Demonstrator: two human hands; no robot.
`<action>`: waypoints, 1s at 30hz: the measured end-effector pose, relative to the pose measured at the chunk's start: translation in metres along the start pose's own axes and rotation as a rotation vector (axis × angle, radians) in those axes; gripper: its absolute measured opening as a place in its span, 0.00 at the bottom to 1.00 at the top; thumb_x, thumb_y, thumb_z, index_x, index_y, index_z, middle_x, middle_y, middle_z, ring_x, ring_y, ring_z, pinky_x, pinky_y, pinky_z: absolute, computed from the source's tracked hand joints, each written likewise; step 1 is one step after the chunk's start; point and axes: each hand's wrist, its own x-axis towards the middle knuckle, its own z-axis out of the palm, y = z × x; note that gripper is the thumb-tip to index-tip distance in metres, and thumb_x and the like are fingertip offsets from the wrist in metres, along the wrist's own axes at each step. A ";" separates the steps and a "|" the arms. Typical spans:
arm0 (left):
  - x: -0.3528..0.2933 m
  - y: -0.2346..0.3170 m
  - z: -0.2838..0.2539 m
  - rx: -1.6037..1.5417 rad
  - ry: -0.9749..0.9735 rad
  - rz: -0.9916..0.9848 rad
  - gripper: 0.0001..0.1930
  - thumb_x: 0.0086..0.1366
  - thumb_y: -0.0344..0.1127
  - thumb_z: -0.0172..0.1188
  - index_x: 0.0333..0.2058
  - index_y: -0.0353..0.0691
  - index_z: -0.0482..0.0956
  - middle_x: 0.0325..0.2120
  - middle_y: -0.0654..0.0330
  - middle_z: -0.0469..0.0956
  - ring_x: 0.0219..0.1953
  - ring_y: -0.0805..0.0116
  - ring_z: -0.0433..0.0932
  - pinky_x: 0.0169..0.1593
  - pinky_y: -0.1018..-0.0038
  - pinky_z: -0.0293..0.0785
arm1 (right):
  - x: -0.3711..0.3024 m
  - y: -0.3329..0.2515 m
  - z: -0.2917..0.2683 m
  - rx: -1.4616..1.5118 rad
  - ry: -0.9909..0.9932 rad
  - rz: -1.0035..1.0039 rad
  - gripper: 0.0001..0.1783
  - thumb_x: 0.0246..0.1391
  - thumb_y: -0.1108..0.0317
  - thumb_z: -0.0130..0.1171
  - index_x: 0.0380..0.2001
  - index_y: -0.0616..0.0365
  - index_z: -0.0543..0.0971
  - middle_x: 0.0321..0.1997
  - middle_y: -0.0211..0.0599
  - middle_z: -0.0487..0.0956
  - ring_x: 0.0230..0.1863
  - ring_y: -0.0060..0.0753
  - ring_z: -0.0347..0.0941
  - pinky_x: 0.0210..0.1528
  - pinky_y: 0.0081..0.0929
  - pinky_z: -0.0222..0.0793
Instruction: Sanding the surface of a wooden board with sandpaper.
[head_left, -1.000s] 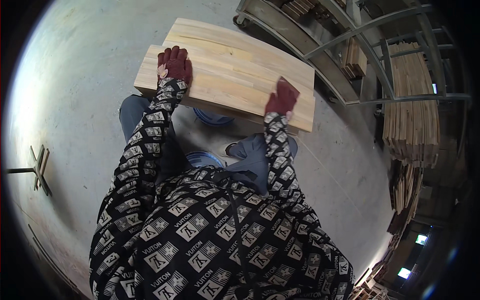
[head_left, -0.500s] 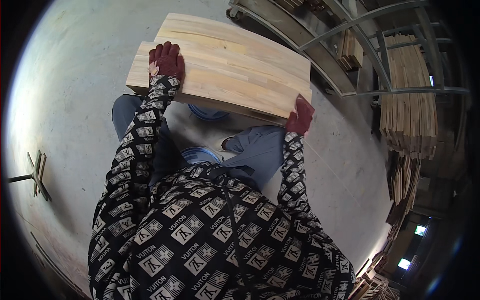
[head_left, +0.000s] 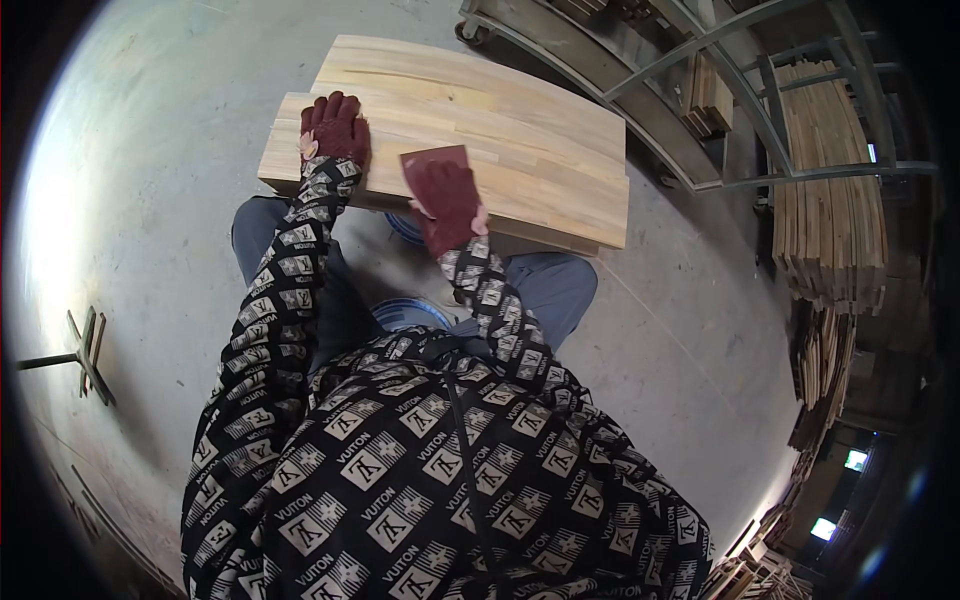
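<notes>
A pale wooden panel [head_left: 540, 130] made of glued strips lies across in front of my knees, with a second board's end [head_left: 284, 130] jutting out at its left. My left hand [head_left: 337, 130], in a dark red glove, rests flat near the panel's left end, its fingers stretched out. In my gloved right hand [head_left: 447, 205] is a reddish-brown sheet of sandpaper [head_left: 436, 155], lying against the top face near the near edge. The palm covers part of the sheet. Below the panel, a blue round bucket [head_left: 405, 228] shows in part.
Between my legs is a blue-rimmed bucket [head_left: 410, 312]. A metal rack on casters [head_left: 620, 85] stands at far right, near tall stacks of boards [head_left: 830, 190]. On the floor at left is a metal stand with splayed legs [head_left: 88, 355]. Scrap wood [head_left: 760, 560] lies at lower right.
My right hand has moved left with the sandpaper, from the panel's right end to nearer its middle. My left hand stays in place on the wood.
</notes>
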 end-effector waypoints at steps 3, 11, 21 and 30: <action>0.022 0.026 0.000 -0.091 0.017 0.044 0.13 0.59 0.37 0.57 0.41 0.41 0.76 0.42 0.55 0.76 0.50 0.53 0.73 0.56 0.56 0.66 | -0.095 0.141 -0.002 0.061 0.198 0.259 0.35 0.50 0.62 0.61 0.64 0.53 0.72 0.65 0.45 0.72 0.69 0.51 0.62 0.71 0.53 0.53; 0.002 -0.002 -0.004 -0.023 0.006 -0.016 0.12 0.58 0.36 0.58 0.40 0.40 0.76 0.41 0.55 0.75 0.48 0.53 0.72 0.54 0.56 0.66 | -0.125 0.157 -0.098 -0.485 0.355 0.439 0.23 0.57 0.67 0.58 0.57 0.55 0.78 0.57 0.51 0.78 0.59 0.53 0.72 0.61 0.46 0.68; 0.000 0.001 -0.002 -0.043 -0.017 -0.026 0.12 0.59 0.37 0.58 0.41 0.40 0.77 0.42 0.55 0.76 0.49 0.53 0.73 0.55 0.56 0.66 | 0.003 -0.021 0.009 -0.082 -0.103 -0.040 0.34 0.48 0.61 0.65 0.60 0.55 0.73 0.60 0.47 0.73 0.65 0.55 0.64 0.70 0.52 0.55; 0.001 -0.001 -0.002 -0.020 -0.008 -0.020 0.13 0.59 0.37 0.58 0.42 0.40 0.77 0.42 0.55 0.76 0.50 0.53 0.73 0.55 0.56 0.66 | -0.123 0.156 -0.102 -0.274 0.304 0.443 0.26 0.54 0.67 0.61 0.57 0.55 0.79 0.57 0.47 0.80 0.62 0.56 0.70 0.69 0.48 0.60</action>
